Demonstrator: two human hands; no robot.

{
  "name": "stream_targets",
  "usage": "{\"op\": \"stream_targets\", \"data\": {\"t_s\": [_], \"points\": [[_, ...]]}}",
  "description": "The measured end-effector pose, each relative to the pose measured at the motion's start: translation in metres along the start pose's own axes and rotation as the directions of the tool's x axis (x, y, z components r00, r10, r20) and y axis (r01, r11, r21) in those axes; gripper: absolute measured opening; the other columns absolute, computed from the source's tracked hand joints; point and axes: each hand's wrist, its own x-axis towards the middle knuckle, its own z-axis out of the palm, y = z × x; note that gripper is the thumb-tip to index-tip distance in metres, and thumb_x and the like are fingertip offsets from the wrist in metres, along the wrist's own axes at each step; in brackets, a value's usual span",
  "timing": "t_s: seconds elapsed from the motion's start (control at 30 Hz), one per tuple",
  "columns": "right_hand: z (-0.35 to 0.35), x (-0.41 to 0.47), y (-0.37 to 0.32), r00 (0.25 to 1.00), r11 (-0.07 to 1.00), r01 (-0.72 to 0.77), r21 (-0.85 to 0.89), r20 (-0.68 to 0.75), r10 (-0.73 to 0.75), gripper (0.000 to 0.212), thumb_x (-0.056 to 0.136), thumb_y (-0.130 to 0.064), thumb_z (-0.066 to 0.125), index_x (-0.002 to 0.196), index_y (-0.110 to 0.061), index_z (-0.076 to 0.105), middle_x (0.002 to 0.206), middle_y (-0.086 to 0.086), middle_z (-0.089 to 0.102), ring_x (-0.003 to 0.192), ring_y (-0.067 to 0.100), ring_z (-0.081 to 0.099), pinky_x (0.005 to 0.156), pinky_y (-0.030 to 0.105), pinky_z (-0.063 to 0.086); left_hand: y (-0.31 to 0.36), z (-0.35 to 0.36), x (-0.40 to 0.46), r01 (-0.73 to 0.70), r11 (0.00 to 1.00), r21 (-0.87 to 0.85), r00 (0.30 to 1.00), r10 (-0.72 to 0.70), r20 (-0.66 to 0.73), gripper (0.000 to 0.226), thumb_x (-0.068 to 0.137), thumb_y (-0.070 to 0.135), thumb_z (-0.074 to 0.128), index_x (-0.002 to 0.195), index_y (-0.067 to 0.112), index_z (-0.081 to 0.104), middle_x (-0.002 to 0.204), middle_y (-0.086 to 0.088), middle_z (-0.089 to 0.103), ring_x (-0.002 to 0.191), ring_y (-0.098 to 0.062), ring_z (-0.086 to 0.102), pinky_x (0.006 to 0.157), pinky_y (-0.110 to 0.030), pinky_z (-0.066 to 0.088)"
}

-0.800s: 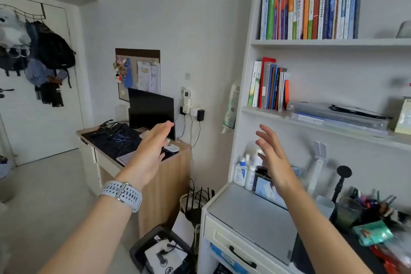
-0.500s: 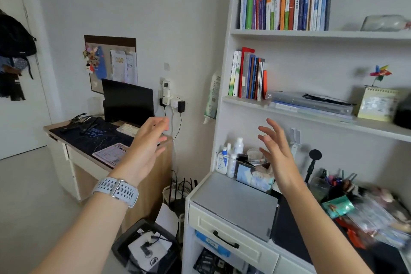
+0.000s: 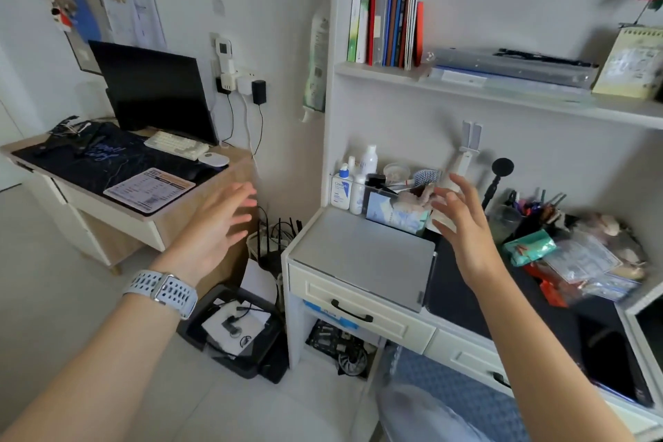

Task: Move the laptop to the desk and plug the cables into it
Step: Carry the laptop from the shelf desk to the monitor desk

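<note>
Your left hand (image 3: 211,230) and right hand (image 3: 462,226) are both raised with fingers spread and relaxed, holding nothing, one on either side of the closed grey laptop (image 3: 362,255). It lies flat on the corner of the white shelf unit (image 3: 344,294), above the drawer with the black handle, its near edge roughly flush with the unit's front. Your right hand hovers over the laptop's far right corner; your left hangs out past its left edge, over the gap toward the wooden desk (image 3: 229,169). Bring both hands down to the short sides and slide your fingers under the edges, thumbs on top, so that it lifts level. A tissue box (image 3: 394,213) and bottles (image 3: 349,187) stand just behind it, so I would draw it toward you before lifting rather than tipping it back. On the desk, the bare part of the dark mat (image 3: 107,161) in front of the monitor (image 3: 154,93) looks the likeliest landing place, between the keyboard (image 3: 175,144) and the printed sheet (image 3: 150,188). Cables lie at the desk's far left, though I cannot tell which belong to the laptop.
</note>
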Motion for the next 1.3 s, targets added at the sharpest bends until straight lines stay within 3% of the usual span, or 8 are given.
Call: {"op": "stream_targets", "data": {"t_s": [0.17, 0.33, 0.53, 0.7, 0.77, 1.03, 1.2, 1.3], "points": [[-0.019, 0.028, 0.049, 0.986, 0.991, -0.129, 0.026, -0.102, 0.131, 0.046, 0.083, -0.056, 0.050, 0.127, -0.043, 0.047, 0.134, 0.001, 0.052, 0.120, 0.014, 0.053, 0.094, 0.032, 0.043, -0.035, 0.024, 0.061, 0.108, 0.992, 0.067, 0.994, -0.109, 0.019, 0.021, 0.093, 0.037, 0.052, 0.103, 0.020, 0.060, 0.120, -0.004, 0.058, 0.117, -0.026, 0.049, 0.103, -0.043, 0.037], [-0.020, 0.055, 0.092, 0.963, 0.973, -0.229, 0.040, -0.133, 0.233, 0.032, 0.096, -0.041, 0.044, 0.128, -0.038, 0.046, 0.129, 0.000, 0.054, 0.118, 0.014, 0.053, 0.096, 0.035, 0.042, -0.060, 0.055, 0.115, 0.182, 0.976, 0.118, 0.977, -0.194, 0.092, 0.030, 0.094, 0.041, 0.052, 0.112, 0.019, 0.059, 0.125, -0.006, 0.058, 0.119, -0.026, 0.050, 0.105, -0.044, 0.037], [-0.001, 0.072, 0.129, 0.944, 0.947, -0.320, -0.024, -0.088, 0.317, 0.041, 0.096, -0.044, 0.046, 0.136, -0.035, 0.042, 0.134, -0.002, 0.050, 0.120, 0.012, 0.051, 0.100, 0.034, 0.041, -0.081, 0.081, 0.160, 0.250, 0.952, 0.176, 0.947, -0.278, 0.162, 0.031, 0.094, 0.045, 0.049, 0.110, 0.021, 0.058, 0.114, 0.000, 0.060, 0.104, -0.017, 0.054, 0.076, -0.030, 0.041], [-0.001, 0.084, 0.155, 0.915, 0.923, -0.383, -0.042, -0.159, 0.372, 0.039, 0.096, -0.045, 0.045, 0.134, -0.037, 0.041, 0.136, -0.002, 0.049, 0.124, 0.018, 0.048, 0.103, 0.037, 0.039, -0.104, 0.090, 0.207, 0.289, 0.925, 0.245, 0.927, -0.335, 0.171, 0.041, 0.093, 0.053, 0.046, 0.118, 0.021, 0.054, 0.122, -0.003, 0.056, 0.113, -0.024, 0.050, 0.103, -0.042, 0.038], [0.001, 0.089, 0.167, 0.899, 0.912, -0.407, -0.043, -0.194, 0.392, 0.038, 0.095, -0.046, 0.045, 0.132, -0.039, 0.041, 0.138, -0.001, 0.047, 0.125, 0.018, 0.047, 0.103, 0.038, 0.039, -0.115, 0.093, 0.227, 0.303, 0.912, 0.276, 0.913, -0.361, 0.191, 0.042, 0.093, 0.054, 0.045, 0.116, 0.021, 0.053, 0.123, -0.003, 0.054, 0.114, -0.024, 0.047, 0.102, -0.040, 0.036], [0.024, 0.102, 0.206, 0.787, 0.846, -0.533, -0.014, -0.374, 0.490, 0.033, 0.096, -0.043, 0.045, 0.128, -0.040, 0.042, 0.139, 0.001, 0.045, 0.126, 0.019, 0.044, 0.103, 0.036, 0.036, -0.159, 0.102, 0.307, 0.301, 0.842, 0.447, 0.838, -0.457, 0.297, 0.049, 0.094, 0.056, 0.039, 0.121, 0.016, 0.049, 0.111, -0.003, 0.046, 0.102, -0.020, 0.041, 0.091, -0.037, 0.032], [0.026, 0.104, 0.219, 0.732, 0.809, -0.587, -0.039, -0.452, 0.510, 0.043, 0.094, -0.048, 0.049, 0.134, -0.035, 0.040, 0.132, -0.002, 0.048, 0.122, 0.018, 0.046, 0.098, 0.035, 0.036, -0.180, 0.114, 0.341, 0.280, 0.816, 0.506, 0.804, -0.487, 0.340, 0.027, 0.092, 0.057, 0.043, 0.087, 0.031, 0.044, 0.083, 0.004, 0.037, 0.072, -0.012, 0.034, 0.065, -0.030, 0.028], [0.019, 0.108, 0.229, 0.701, 0.781, -0.622, -0.051, -0.482, 0.527, 0.049, 0.093, -0.048, 0.050, 0.137, -0.030, 0.039, 0.132, 0.000, 0.049, 0.122, 0.018, 0.046, 0.094, 0.034, 0.035, -0.199, 0.118, 0.357, 0.213, 0.786, 0.581, 0.831, -0.459, 0.315, 0.040, 0.092, 0.056, 0.046, 0.106, 0.018, 0.051, 0.100, -0.003, 0.049, 0.092, -0.019, 0.048, 0.081, -0.035, 0.035]]}}
